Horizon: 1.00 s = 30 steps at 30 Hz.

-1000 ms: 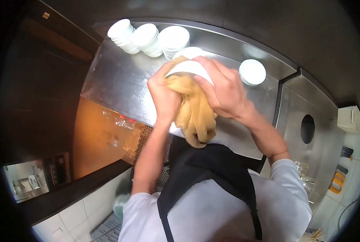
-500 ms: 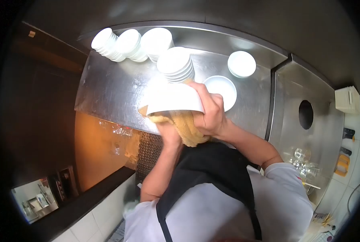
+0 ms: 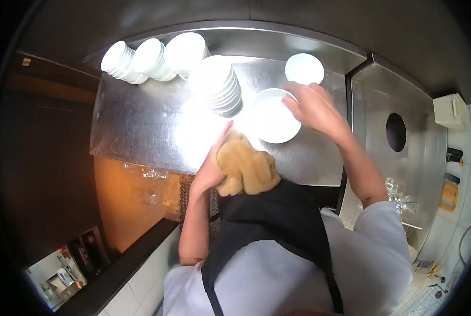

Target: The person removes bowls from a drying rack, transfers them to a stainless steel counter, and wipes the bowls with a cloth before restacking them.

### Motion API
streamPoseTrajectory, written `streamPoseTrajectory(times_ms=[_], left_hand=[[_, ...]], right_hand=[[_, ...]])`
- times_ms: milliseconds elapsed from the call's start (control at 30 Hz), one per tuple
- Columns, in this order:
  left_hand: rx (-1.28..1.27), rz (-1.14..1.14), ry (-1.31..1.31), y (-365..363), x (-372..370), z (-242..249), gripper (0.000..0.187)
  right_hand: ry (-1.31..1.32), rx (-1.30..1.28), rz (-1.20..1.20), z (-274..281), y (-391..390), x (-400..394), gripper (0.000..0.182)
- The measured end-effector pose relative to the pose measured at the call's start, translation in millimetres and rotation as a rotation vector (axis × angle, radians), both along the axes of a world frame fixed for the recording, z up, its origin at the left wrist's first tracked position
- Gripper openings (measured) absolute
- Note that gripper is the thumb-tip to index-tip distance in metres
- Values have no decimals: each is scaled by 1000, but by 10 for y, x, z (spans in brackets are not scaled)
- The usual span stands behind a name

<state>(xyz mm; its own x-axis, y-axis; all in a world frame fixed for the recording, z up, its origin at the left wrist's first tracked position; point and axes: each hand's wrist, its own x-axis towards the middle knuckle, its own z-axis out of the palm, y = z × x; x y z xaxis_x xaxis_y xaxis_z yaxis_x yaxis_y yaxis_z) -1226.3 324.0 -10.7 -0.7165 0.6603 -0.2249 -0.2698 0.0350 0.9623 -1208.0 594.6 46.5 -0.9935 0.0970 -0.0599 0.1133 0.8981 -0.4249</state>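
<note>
My left hand (image 3: 210, 169) holds a bunched tan cloth (image 3: 247, 171) at the near edge of the steel counter (image 3: 135, 121). My right hand (image 3: 315, 108) reaches across and grips the far rim of a white bowl (image 3: 271, 118) that sits upright on the counter. Just left of that bowl stands a tall stack of white bowls (image 3: 217, 84). A black apron and white sleeves fill the lower part of the view.
Three more stacks of white bowls (image 3: 151, 57) line the back left of the counter. A small stack of white bowls (image 3: 304, 68) sits at the back right. To the right is a steel surface with a round hole (image 3: 396, 131), with glasses (image 3: 397, 192) near it.
The bowl held upside down over the cloth has left my hands. My right hand moved out to the bowl on the counter. My left hand dropped to the counter edge with the cloth.
</note>
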Motion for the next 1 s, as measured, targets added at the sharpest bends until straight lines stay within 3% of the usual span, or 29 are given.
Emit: streamPoseTrajectory(times_ms=[67, 133, 167, 200, 300, 333, 433, 467, 567, 600, 700, 800, 933, 1000], left_hand=[[-12, 5, 89, 181, -17, -119, 67], [-99, -52, 179, 365, -86, -206, 71], [-63, -42, 76, 460, -105, -220, 67], [-26, -34, -25, 561, -117, -217, 63], [63, -28, -50, 723, -207, 19, 47], [98, -12, -33, 772, -244, 62, 45], [138, 55, -109, 748, -265, 9, 51], [120, 107, -165, 690, -236, -22, 53], [158, 212, -304, 518, -147, -83, 58], [175, 252, -348, 442, -97, -87, 58], [210, 303, -469, 54, 39, -248, 57], [260, 281, -513, -211, 58, -473, 56], [213, 272, -388, -307, 46, -427, 56], [182, 297, -376, -316, 47, -343, 52]], right_hand=[[-190, 138, 81, 38, 25, -135, 29], [-179, 83, 138, -71, 92, -221, 29], [-170, 56, 161, -116, 137, -271, 29], [-348, -129, 106, -81, 176, -344, 30], [-507, -459, 26, -169, 311, -291, 31], [-390, -517, -44, -272, 237, -227, 33], [-390, -680, -174, -232, 218, -116, 36], [-414, -842, -140, -267, 339, -55, 42], [-142, -990, -136, -626, 493, 279, 50], [-234, -1076, -153, -749, 548, 375, 61], [-44, -617, -217, -1115, 193, 626, 86], [193, -335, -113, -1340, -242, 589, 109], [356, -419, -270, -1528, -448, 431, 96], [257, -437, -293, -1574, -436, 340, 108]])
